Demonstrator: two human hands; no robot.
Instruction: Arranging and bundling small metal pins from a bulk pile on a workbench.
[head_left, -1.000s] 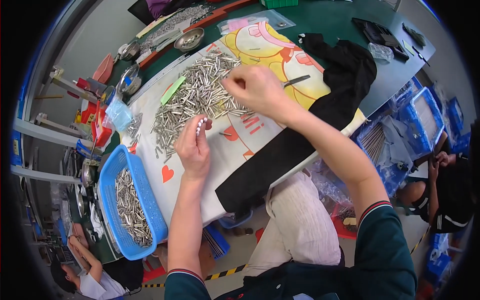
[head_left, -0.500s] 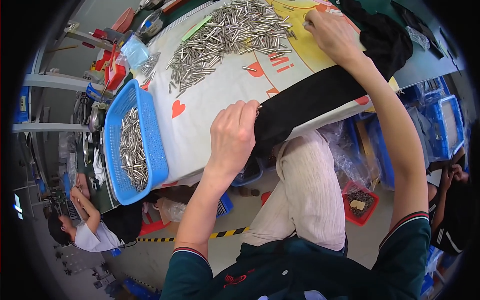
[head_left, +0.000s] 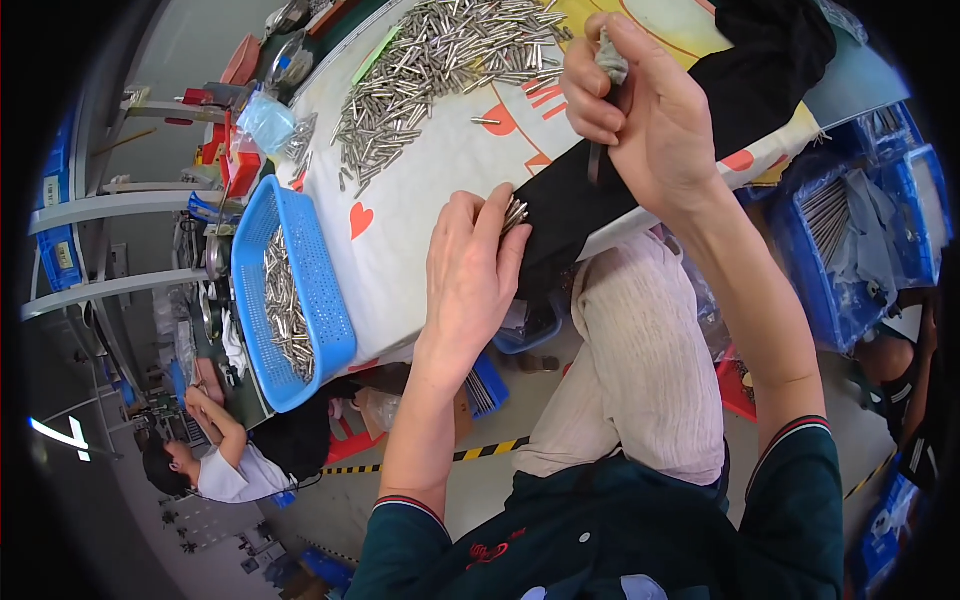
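Observation:
My left hand (head_left: 468, 265) is closed around several short metal pins (head_left: 515, 213), whose ends show between thumb and fingers. It rests at the near edge of the table, on the end of a long black cloth (head_left: 560, 205). Raised above that cloth, my right hand (head_left: 655, 125) grips a slim tool with a pale, lumpy wrapped end (head_left: 611, 62). A thin dark strip of the tool sticks out below my fingers. Beyond both hands lies a big heap of metal pins (head_left: 440, 60) on a printed white tablecloth (head_left: 395, 260), with one loose pin (head_left: 485, 121) apart from it.
A blue plastic basket (head_left: 318, 290) holding more pins stands at the table's left edge. A green strip (head_left: 376, 55) lies on the heap. Blue crates (head_left: 825, 270) are at the right, one with long metal rods. A person (head_left: 225, 460) sits at the far left.
My right hand has come down and nearer from the far side of the cloth, turning so the tool shows. My left hand has turned slightly, baring the pin ends. The view has shifted.

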